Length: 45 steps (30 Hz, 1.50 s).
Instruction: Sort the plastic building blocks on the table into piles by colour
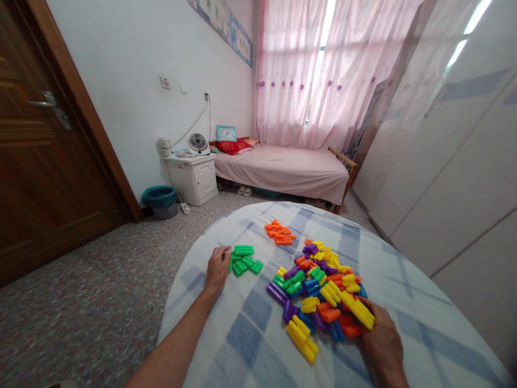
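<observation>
"Two hands were where?"
"Left hand (217,268) curled against the green blocks (244,260) on the desk (250,323); right hand (382,345) closed on a yellow block (357,309) by the mixed pile (319,285)."

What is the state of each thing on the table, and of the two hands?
left hand: curled, touching the green blocks
green blocks: gathered in a small separate pile
orange blocks: gathered in a separate pile, untouched
mixed blocks: big unsorted heap of many colours
right hand: resting at the edge of the heap, touching yellow blocks
table: covered with a checked cloth
</observation>
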Available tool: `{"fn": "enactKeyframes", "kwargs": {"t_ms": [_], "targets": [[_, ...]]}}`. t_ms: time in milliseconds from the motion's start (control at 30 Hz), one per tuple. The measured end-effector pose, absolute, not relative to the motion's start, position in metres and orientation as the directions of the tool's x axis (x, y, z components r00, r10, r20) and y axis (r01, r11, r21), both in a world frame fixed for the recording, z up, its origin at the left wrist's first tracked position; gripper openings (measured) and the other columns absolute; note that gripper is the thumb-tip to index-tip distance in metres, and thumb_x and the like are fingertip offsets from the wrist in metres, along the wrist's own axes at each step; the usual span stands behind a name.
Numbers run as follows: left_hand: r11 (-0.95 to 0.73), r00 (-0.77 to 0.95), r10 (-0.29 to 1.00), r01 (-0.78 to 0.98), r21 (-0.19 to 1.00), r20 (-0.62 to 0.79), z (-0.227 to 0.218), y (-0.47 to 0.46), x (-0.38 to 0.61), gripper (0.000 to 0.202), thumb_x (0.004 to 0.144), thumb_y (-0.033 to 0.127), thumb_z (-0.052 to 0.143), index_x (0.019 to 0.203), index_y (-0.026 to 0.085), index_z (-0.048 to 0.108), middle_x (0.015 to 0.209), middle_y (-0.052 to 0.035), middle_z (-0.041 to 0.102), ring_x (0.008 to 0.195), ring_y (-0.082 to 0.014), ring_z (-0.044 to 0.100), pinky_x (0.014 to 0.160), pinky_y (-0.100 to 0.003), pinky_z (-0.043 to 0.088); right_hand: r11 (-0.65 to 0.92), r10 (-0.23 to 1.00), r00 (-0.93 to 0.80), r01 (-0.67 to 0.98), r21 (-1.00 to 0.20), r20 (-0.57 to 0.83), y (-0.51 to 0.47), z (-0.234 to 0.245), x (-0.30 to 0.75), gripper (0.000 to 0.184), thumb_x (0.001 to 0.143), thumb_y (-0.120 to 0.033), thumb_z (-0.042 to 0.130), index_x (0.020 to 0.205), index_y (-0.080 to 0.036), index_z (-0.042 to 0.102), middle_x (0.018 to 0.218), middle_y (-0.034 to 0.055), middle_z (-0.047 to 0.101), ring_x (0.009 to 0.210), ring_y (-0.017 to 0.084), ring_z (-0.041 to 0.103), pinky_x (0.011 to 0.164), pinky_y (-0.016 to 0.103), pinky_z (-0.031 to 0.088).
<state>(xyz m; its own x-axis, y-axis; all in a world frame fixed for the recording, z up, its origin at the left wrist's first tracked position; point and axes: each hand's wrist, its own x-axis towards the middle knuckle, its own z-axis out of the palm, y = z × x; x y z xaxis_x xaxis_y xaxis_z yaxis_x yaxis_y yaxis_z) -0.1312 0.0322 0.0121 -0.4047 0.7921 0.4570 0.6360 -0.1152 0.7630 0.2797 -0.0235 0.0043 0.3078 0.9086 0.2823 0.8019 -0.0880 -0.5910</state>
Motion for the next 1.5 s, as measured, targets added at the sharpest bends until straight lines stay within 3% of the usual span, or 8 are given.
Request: {"fn": "enactKeyframes", "kwargs": {"t_ms": [200,367,467,567,733,967,1300,1500], "targets": [[-0.149,-0.398,0.772,0.645,0.749,0.497,0.016,0.028,-0.132,0.031,0.089,0.035,0.037,0.097,0.017,0.062,0.102,-0.0085,0.061,0.101,-0.0203,0.058,0.091,-0.035,0.047,-0.094,0.915,0.306,0.793,-0.602,0.261,-0.024,0.008,0.276,0.045,0.071,-0.034,0.044,0.109,-0.016,0.059,0.108,0.0118,0.06,0.097,0.026,0.054,0.08,0.035,0.042],[-0.27,-0.255,0.735,0.74,0.616,0.628,0.035,0.014,-0.107,0.026,0.088,0.026,0.04,0.101,0.021,0.062,0.112,-0.008,0.059,0.11,-0.022,0.053,0.1,-0.041,0.042,-0.056,0.913,0.296,0.772,-0.634,0.281,-0.024,0.001,0.278,0.042,0.074,-0.033,0.043,0.109,-0.017,0.058,0.109,0.011,0.06,0.097,0.025,0.054,0.083,0.035,0.041],[-0.38,0.032,0.843,0.741,0.553,0.537,0.046,0.005,-0.073,0.024,0.085,0.024,0.046,0.102,0.022,0.063,0.111,-0.0071,0.062,0.109,-0.0219,0.054,0.098,-0.04,0.042,-0.063,0.91,0.302,0.776,-0.627,0.283,-0.024,0.0,0.279,0.042,0.074,-0.033,0.041,0.109,-0.017,0.059,0.109,0.0111,0.059,0.098,0.026,0.054,0.083,0.036,0.041],[-0.333,0.146,0.919,0.783,0.525,0.366,0.048,0.002,-0.038,0.028,0.081,0.031,0.054,0.106,0.021,0.062,0.106,-0.0089,0.063,0.104,-0.0239,0.055,0.094,-0.038,0.043,-0.049,0.913,0.284,0.79,-0.612,0.294,-0.024,0.001,0.28,0.043,0.072,-0.033,0.043,0.109,-0.017,0.058,0.109,0.0109,0.059,0.098,0.027,0.053,0.082,0.036,0.041],[-0.183,0.086,0.974,0.849,0.496,0.211,0.041,0.01,-0.005,0.03,0.078,0.03,0.054,0.104,0.017,0.062,0.098,-0.0108,0.064,0.097,-0.0252,0.057,0.086,-0.036,0.042,-0.053,0.911,0.285,0.798,-0.601,0.299,-0.023,-0.001,0.283,0.043,0.072,-0.033,0.043,0.108,-0.017,0.059,0.107,0.0109,0.059,0.096,0.027,0.054,0.082,0.036,0.042],[-0.116,0.051,0.992,0.712,0.692,0.114,0.037,0.018,0.003,0.043,0.069,0.015,0.056,0.113,0.015,0.058,0.089,-0.0048,0.061,0.083,-0.0174,0.057,0.077,-0.028,0.044,-0.062,0.911,0.3,0.778,-0.626,0.282,-0.024,0.001,0.279,0.042,0.073,-0.033,0.042,0.108,-0.017,0.059,0.107,0.0103,0.06,0.096,0.025,0.055,0.081,0.034,0.042],[-0.245,-0.076,0.951,0.403,0.882,0.299,0.057,0.015,-0.035,0.025,0.072,0.015,0.057,0.096,0.016,0.065,0.089,-0.0035,0.061,0.081,-0.0141,0.059,0.073,-0.026,0.049,-0.061,0.909,0.288,0.806,-0.589,0.301,-0.024,0.001,0.279,0.045,0.068,-0.031,0.045,0.108,-0.017,0.06,0.106,0.011,0.06,0.094,0.026,0.055,0.078,0.034,0.042],[-0.241,-0.169,0.901,0.569,0.786,0.399,0.056,0.027,-0.109,0.021,0.077,0.019,0.054,0.094,0.017,0.065,0.09,-0.0041,0.062,0.085,-0.0158,0.061,0.077,-0.029,0.05,-0.087,0.902,0.317,0.799,-0.595,0.293,-0.023,0.001,0.279,0.043,0.073,-0.034,0.042,0.108,-0.017,0.06,0.105,0.011,0.061,0.092,0.026,0.055,0.076,0.035,0.042]]}}
